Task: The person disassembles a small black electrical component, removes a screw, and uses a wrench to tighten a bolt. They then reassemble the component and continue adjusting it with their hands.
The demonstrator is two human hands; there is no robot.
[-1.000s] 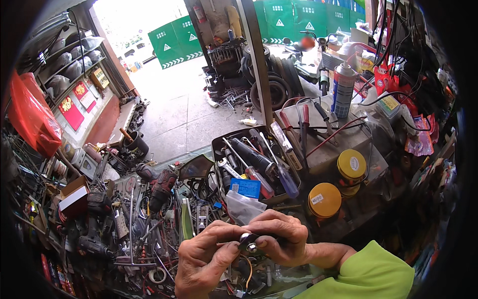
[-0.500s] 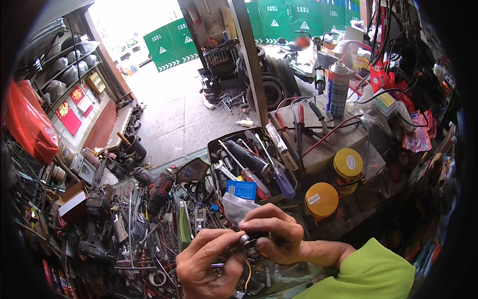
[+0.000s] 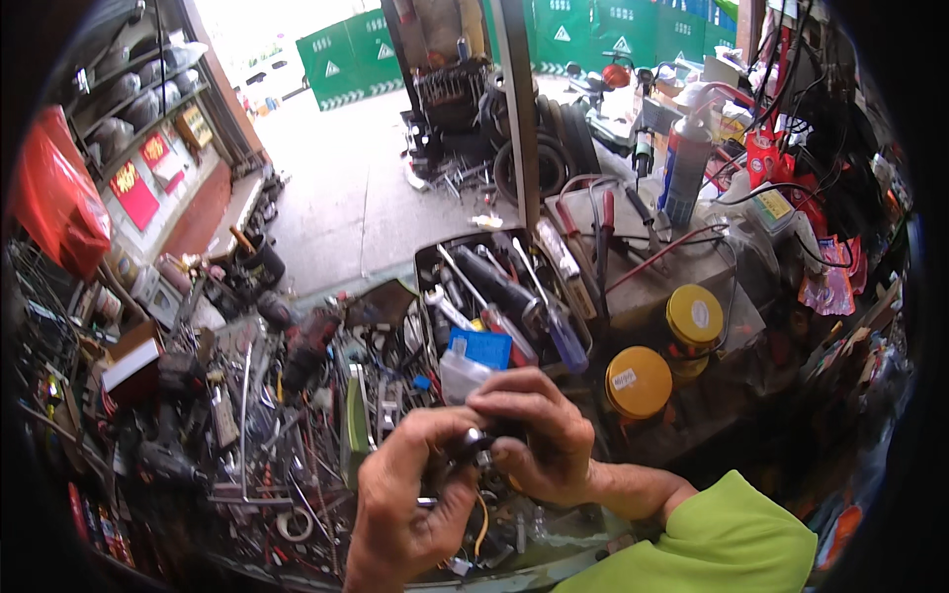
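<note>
My left hand (image 3: 407, 492) and my right hand (image 3: 539, 435) meet over the cluttered bench. Pinched between their fingertips is a small dark and shiny metal part (image 3: 469, 445); its exact kind is blurred and partly covered. Fingers of both hands are closed around it. Just past my right fingers lies a clear plastic bag (image 3: 461, 377), beside a blue card (image 3: 480, 348) at the edge of a tool tray (image 3: 423, 259). A yellow wire (image 3: 482, 526) shows below the hands.
Screwdrivers and a black torch-like tool fill the tray. Two yellow-lidded jars (image 3: 639, 381) and a spray can (image 3: 684, 170) stand to the right. On the left lie cordless drills (image 3: 310, 346), a tape roll (image 3: 295, 525) and many loose parts. A post (image 3: 518, 128) rises beyond the tray.
The view has shifted slightly. My left hand has turned more upright, with its fingers curled around the small part. My right fingers have drawn in closer over it.
</note>
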